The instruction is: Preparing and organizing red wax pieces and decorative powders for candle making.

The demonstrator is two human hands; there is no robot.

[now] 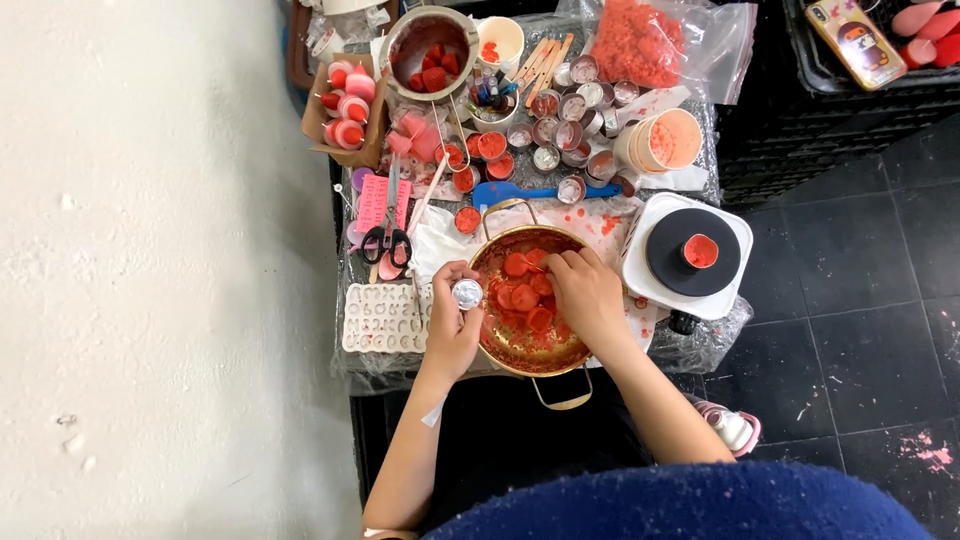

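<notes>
A person is leaning over a small, cluttered table (700,345) wrapped in clear plastic sheet, working at a shiny gold-coloured metal pot with two loop handles (500,345) that is sitting at the near edge. The left hand (452,322) is curling closed around a small round silver foil cup (467,293), pinching it by the rim between thumb and fingertips just over the pot's left edge. The right hand (585,295) is reaching into the pot with fingers bent down among the round red wax pieces (524,297) lying on its floor; whether it is actually gripping one cannot be told, since the fingertips are hidden. The foil cup is looking thin and very light, likely to dent if squeezed, so a soft hold on the rim suits it. The wax pieces are appearing stiff, light and perhaps a little slick, best taken by their edges. Just left of the pot a white silicone mould with small cavities (385,318) is lying flat, with black-handled scissors (387,243) beyond it. To the right a white electric hot plate with a black disc (690,255) is carrying one small red-filled cup (700,250).
</notes>
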